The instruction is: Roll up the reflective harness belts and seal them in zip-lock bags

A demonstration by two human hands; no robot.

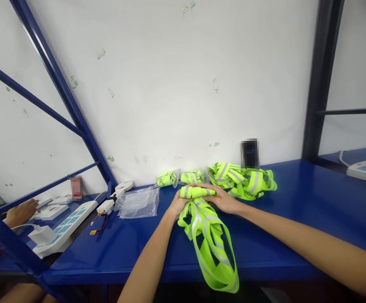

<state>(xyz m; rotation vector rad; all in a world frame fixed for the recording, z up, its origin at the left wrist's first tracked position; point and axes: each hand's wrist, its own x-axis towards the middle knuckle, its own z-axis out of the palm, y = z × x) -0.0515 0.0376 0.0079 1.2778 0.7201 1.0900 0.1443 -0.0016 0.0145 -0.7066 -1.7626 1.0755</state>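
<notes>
My left hand [177,205] and right hand [223,199] both grasp a fluorescent yellow-green webbing strap with silver-grey bands [198,192], its upper part folded into a short flat roll between them. The fingers of my right hand bend around its end; those of my left are partly hidden by the fabric, though that hand also grips. Below the roll, the strap's loose loops spill toward me over the smooth, glossy blue tabletop [122,252] and reach past its front edge.

Behind my hands, near the wall, lie two clear plastic bags packed with the same banded webbing, one on the left [166,179] and one on the right [193,176]. Just to their right sits a tangled yellow-green webbing heap [255,182], in flat, looping ribbons. Behind it stands a dark upright box [249,153], its face pixelated, so any lettering is unreadable. To my left are thin, wrinkled, transparent flat bags [140,204], near a round white fan [124,186]. Further left, a long white power strip with pale-blue socket panels [67,226] lies near another person's hand [21,213].
</notes>
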